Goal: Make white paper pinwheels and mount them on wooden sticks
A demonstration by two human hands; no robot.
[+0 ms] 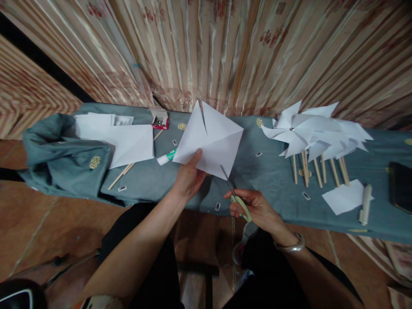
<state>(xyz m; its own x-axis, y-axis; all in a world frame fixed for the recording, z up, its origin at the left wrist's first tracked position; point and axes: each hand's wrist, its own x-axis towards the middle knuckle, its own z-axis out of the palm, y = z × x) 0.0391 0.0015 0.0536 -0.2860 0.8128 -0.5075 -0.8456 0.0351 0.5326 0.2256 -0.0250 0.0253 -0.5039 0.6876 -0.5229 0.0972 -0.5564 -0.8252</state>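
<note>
My left hand (pixel 189 175) pinches the lower edge of a white square sheet of paper (pixel 210 138), held up above the table; the sheet shows fold creases and a slit from its top corner. My right hand (pixel 254 207) grips green-handled scissors (pixel 236 197), whose blades point up to the sheet's lower right edge. A silver bangle (pixel 291 246) sits on my right wrist.
A grey-green cloth covers the table (pixel 270 180). On it lie white paper sheets (pixel 125 141), a glue tube (pixel 166 157), a small red box of pins (pixel 160 121), a wooden stick (pixel 120 175), several finished paper pinwheels (pixel 315 133), a paper scrap (pixel 345 196) and a dark phone (pixel 401 186).
</note>
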